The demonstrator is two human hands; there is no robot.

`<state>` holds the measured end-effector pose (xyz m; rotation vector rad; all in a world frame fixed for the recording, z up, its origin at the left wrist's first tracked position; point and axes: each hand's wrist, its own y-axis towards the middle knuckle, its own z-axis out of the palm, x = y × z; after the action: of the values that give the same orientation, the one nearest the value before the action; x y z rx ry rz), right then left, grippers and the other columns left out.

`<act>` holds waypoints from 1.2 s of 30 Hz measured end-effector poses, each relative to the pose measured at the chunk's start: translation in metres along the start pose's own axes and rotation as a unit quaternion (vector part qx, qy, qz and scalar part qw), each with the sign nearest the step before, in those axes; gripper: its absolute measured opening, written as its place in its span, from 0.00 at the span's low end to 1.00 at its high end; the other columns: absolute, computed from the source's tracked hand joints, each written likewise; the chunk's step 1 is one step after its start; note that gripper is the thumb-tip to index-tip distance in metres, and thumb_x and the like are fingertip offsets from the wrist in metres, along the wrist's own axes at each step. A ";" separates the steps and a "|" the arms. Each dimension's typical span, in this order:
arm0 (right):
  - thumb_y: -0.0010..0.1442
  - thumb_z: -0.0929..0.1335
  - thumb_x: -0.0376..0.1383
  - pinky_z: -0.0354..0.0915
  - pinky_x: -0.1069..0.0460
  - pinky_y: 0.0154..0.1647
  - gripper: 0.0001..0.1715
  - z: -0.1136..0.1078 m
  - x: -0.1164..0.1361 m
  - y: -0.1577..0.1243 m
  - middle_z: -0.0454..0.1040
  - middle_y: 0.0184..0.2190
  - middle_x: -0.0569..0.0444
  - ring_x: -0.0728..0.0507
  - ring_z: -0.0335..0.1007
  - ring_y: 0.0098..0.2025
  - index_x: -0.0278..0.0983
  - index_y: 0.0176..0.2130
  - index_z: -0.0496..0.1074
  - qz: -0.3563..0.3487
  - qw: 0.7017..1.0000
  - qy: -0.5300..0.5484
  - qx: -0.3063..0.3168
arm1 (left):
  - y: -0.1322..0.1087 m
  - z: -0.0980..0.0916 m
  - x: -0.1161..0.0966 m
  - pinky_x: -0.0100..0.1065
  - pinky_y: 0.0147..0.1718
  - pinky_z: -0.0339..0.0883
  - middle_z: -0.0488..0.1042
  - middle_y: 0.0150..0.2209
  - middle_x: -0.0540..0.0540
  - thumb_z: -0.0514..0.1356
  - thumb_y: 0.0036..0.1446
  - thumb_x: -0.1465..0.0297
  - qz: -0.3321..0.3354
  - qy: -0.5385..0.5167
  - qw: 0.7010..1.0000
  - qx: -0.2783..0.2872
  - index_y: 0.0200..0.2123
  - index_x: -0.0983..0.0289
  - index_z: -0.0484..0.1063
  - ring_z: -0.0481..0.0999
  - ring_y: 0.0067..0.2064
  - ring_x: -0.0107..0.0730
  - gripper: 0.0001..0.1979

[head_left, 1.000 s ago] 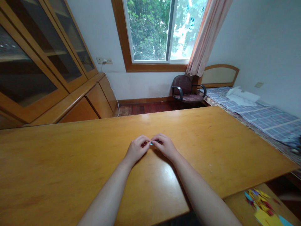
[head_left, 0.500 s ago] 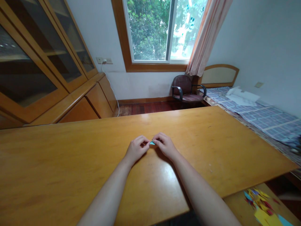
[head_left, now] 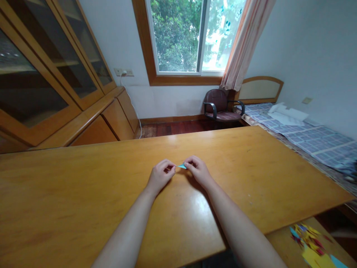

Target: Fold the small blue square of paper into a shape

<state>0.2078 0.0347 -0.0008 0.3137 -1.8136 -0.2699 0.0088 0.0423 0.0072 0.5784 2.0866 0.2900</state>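
Between my two hands, just above the wooden table (head_left: 83,193), is a small light-blue piece of paper (head_left: 182,166), narrow and pointed toward the left. My left hand (head_left: 162,174) pinches its left tip between thumb and fingertips. At the other end, my right hand (head_left: 197,170) is closed on the paper, its thumb and forefinger covering the right part. Whether the paper is folded in layers is too small to make out.
At the lower right, a lower wooden surface (head_left: 281,245) carries a pile of colourful paper bits (head_left: 306,234) and a yellow paper sheet (head_left: 316,258). Beyond the table stand a brown armchair (head_left: 219,104), a bed (head_left: 315,137) and a glass-door cabinet (head_left: 75,100).
My hands have moved slightly apart, the left one a little to the left and the right one to the right. More of the light-blue paper shows between them.
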 end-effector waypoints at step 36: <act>0.59 0.67 0.34 0.70 0.49 0.46 0.12 0.003 0.004 -0.003 0.76 0.42 0.50 0.45 0.73 0.42 0.38 0.44 0.74 -0.005 1.000 0.012 0.008 | 0.004 0.002 0.006 0.29 0.30 0.66 0.77 0.26 0.52 0.58 0.58 0.57 -0.153 -0.136 0.976 0.068 0.28 0.63 0.74 0.74 0.28 0.31 0.16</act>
<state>0.2043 0.0305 0.0009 0.3356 -1.7920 -0.2573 0.0086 0.0484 0.0036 0.3447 1.9013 -0.1061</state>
